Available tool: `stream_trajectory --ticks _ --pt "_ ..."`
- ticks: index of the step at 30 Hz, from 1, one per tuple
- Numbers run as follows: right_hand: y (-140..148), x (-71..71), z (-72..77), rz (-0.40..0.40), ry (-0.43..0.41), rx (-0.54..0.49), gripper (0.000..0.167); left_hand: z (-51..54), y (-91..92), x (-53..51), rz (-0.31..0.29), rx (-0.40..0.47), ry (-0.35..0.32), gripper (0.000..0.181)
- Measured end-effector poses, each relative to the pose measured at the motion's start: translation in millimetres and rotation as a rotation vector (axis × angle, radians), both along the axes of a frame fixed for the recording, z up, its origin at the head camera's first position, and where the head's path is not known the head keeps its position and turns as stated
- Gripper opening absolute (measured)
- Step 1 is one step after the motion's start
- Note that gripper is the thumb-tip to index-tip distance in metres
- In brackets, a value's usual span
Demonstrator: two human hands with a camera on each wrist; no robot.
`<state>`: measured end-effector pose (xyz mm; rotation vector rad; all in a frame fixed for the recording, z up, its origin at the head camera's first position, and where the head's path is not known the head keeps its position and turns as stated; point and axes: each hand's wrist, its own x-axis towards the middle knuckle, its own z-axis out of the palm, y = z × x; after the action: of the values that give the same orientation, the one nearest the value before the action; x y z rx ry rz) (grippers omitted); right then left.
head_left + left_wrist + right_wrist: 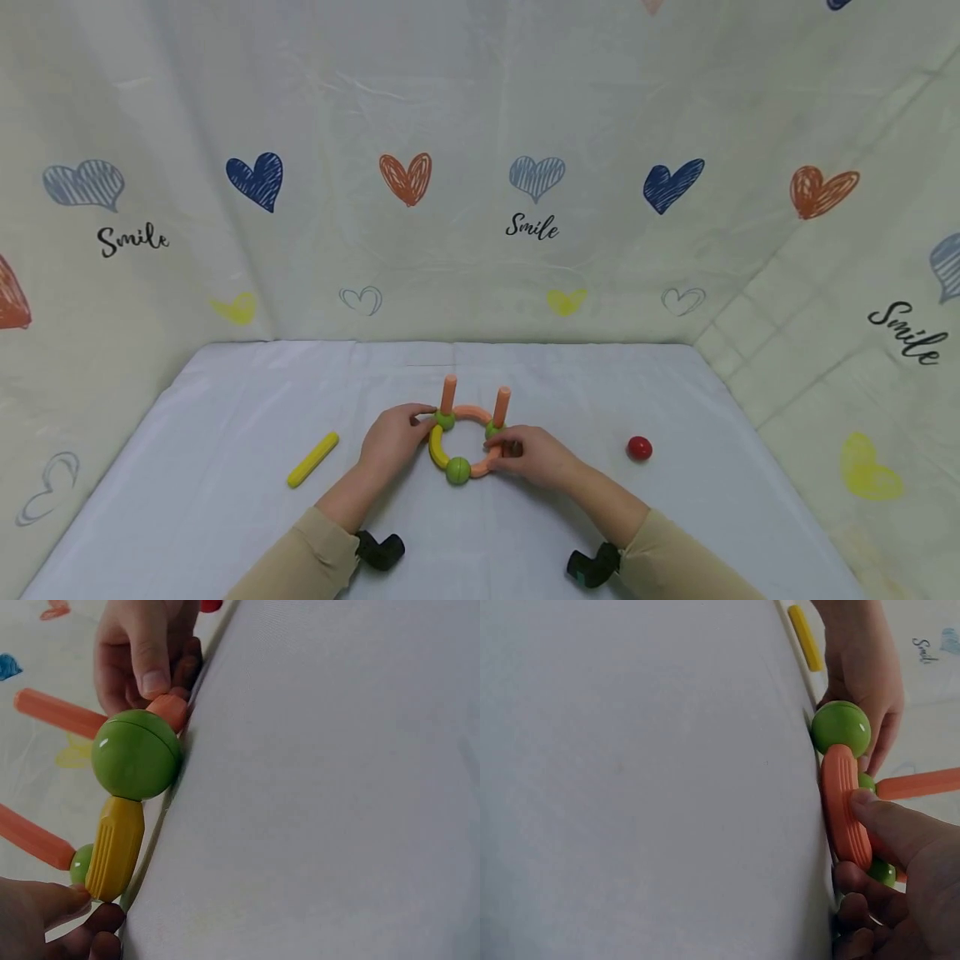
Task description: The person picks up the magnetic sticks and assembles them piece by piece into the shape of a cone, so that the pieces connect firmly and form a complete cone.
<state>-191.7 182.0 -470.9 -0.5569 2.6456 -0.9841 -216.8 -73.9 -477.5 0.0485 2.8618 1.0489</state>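
A ring of curved pieces lies on the table, joined by green balls (458,471); one curved piece is yellow (438,447), the others orange (472,412). Two orange rods (448,395) (502,407) stand up from the two far balls. My left hand (393,439) pinches the ring at its left, by the left ball and the yellow piece (116,851). With thumb and fingers, my right hand (536,456) grips the orange curved piece (843,806) on the right side. The near green ball (841,729) is untouched between the hands.
A yellow stick (312,460) lies on the white table (247,400) left of the left hand. To the right of the right hand is a red ball (639,448). Behind the table hangs a cloth (465,108) printed with hearts.
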Motion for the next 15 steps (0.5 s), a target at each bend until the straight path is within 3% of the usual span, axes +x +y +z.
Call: stream_trajectory --ticks 7,15 --pt "1 -0.3 -2.3 -0.011 -0.005 -0.006 0.028 3.6 -1.1 1.7 0.019 0.002 0.008 0.03" --pt "1 -0.6 -3.2 -0.032 -0.038 -0.032 0.028 19.3 -13.1 6.4 0.012 -0.001 0.017 0.033"
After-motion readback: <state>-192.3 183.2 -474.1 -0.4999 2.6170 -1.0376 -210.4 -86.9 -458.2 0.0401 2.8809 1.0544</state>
